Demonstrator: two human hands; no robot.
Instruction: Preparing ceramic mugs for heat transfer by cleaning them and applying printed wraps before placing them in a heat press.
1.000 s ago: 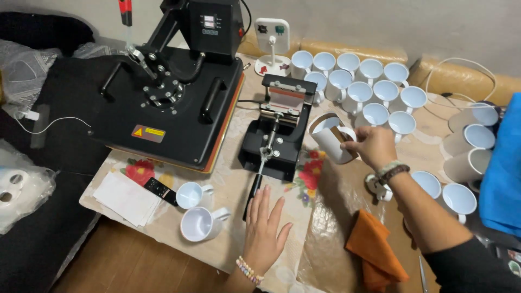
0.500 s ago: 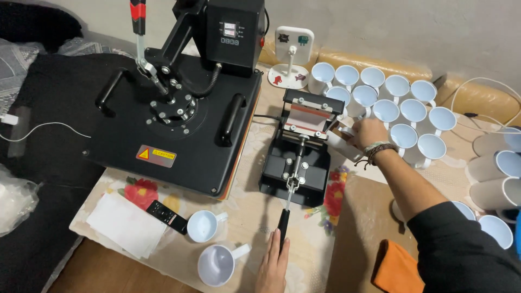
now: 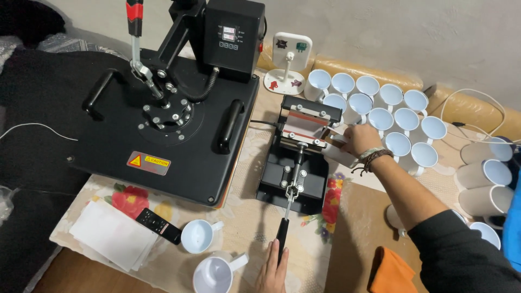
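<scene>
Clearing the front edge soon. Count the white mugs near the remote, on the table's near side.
2. First mug just right of the black remote; the second mug nearer the edge, beside the left hand on the lever. None seems hidden there.

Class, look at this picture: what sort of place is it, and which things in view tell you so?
Probably a small home workshop for printing mugs: a flat heat press, a mug press worked by both hands, and rows of blank white mugs on a cloth-covered table.
</scene>
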